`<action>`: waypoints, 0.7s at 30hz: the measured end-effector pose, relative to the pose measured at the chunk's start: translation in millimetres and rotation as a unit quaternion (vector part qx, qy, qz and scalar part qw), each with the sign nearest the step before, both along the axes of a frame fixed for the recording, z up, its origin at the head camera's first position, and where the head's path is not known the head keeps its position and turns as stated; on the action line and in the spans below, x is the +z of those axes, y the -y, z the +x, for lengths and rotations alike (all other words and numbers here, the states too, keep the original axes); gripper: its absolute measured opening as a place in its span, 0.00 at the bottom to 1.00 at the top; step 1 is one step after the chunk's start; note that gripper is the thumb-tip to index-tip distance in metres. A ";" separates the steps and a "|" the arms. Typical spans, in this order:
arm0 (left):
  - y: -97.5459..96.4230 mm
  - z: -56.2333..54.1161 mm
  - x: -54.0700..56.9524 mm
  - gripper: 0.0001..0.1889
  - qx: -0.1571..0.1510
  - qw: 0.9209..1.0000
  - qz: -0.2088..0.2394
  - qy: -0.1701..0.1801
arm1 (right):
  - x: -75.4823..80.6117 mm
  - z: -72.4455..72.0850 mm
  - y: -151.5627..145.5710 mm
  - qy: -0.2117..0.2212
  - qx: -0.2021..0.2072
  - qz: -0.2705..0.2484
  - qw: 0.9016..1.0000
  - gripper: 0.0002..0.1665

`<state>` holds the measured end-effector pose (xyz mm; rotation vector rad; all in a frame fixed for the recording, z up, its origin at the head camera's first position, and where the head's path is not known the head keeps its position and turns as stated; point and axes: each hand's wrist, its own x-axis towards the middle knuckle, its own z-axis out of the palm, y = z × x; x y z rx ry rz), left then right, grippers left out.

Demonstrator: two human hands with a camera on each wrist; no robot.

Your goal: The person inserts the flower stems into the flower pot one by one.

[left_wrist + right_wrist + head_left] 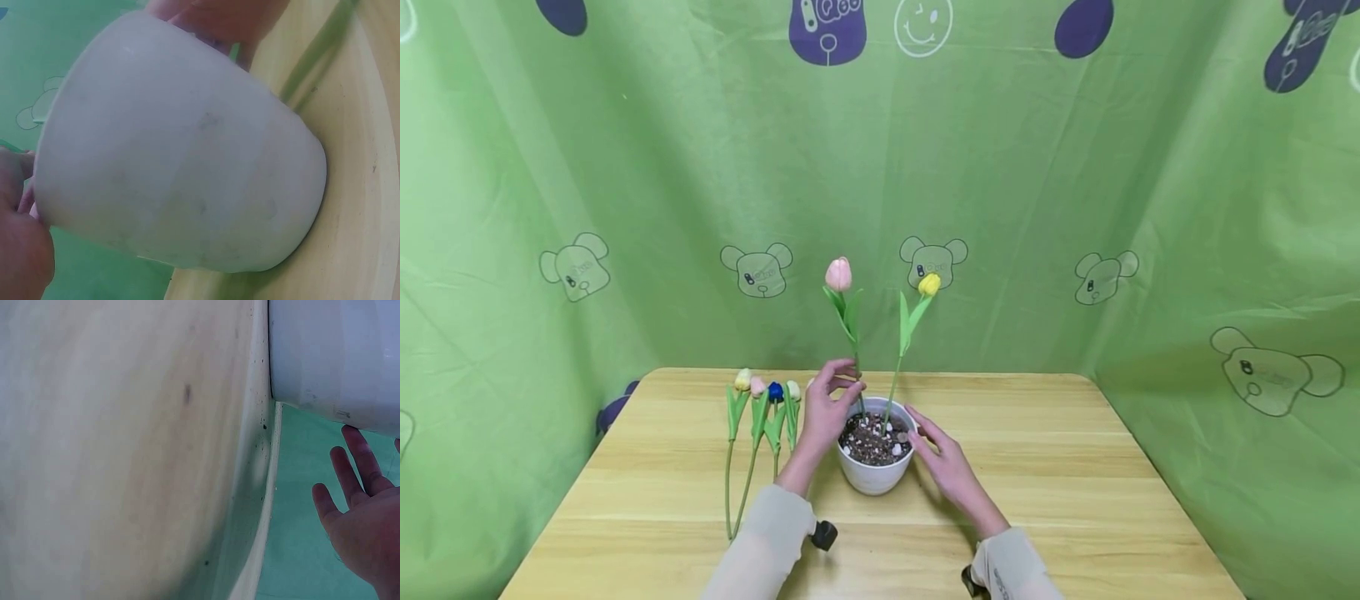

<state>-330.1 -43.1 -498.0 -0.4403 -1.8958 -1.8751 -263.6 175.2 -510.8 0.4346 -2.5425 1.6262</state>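
Note:
A white pot (874, 481) filled with dark soil (871, 446) and pale pebbles stands on the wooden table. Two tulips rise from the soil: a pink one (838, 274) on the left and a yellow one (928, 285) leaning right. My left hand (825, 414) pinches the pink tulip's stem between thumb and fingers, just above the pot's rim. On the right side, my right hand (951, 467) rests at the pot with its fingers extended. The right wrist view has those spread fingers (359, 456) against the pot's wall. In the left wrist view, the pot hides most of both hands.
Left of the pot, several more tulips (760, 417) lie on the table (1060, 492), with yellow, pink, blue and white heads; my left arm covers some stems. Green curtain (865, 167) with printed bear heads hangs behind the table and along both sides.

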 end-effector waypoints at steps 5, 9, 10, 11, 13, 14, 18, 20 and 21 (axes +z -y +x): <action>-3.6 -1.2 -2.2 0.20 0.006 1.000 -0.027 0.013 | -22.9 -14.2 -3.0 0.015 -0.011 -0.011 1.000 0.30; -4.6 -0.7 -4.2 0.20 0.002 0.999 -0.047 0.021 | -36.9 -22.4 -4.5 0.009 -0.016 -0.014 1.000 0.30; -4.6 -0.8 -4.5 0.20 0.002 0.998 -0.054 0.021 | -37.8 -23.1 -4.8 0.007 -0.016 -0.014 1.000 0.30; -4.6 -0.9 -4.8 0.20 0.002 0.998 -0.063 0.020 | -38.2 -23.4 -5.0 0.005 -0.015 -0.014 1.000 0.30; -4.3 -1.3 -5.4 0.19 0.003 0.996 -0.086 0.013 | -38.8 -23.6 -5.7 0.000 -0.014 -0.013 1.000 0.30; -4.0 -1.9 -5.9 0.19 0.005 0.995 -0.096 0.008 | -38.7 -23.5 -5.9 -0.003 -0.013 -0.013 1.000 0.30; -2.7 -3.2 -6.9 0.15 0.018 0.990 -0.141 -0.020 | -38.6 -23.9 -6.6 -0.004 -0.008 -0.014 1.000 0.30; -2.3 -3.3 -6.5 0.14 0.025 0.986 -0.163 -0.034 | -38.0 -23.5 -6.5 -0.003 -0.007 -0.016 1.000 0.30; -2.3 -3.3 -6.4 0.14 0.027 0.984 -0.173 -0.039 | -38.0 -23.3 -6.7 -0.002 -0.008 -0.018 1.000 0.30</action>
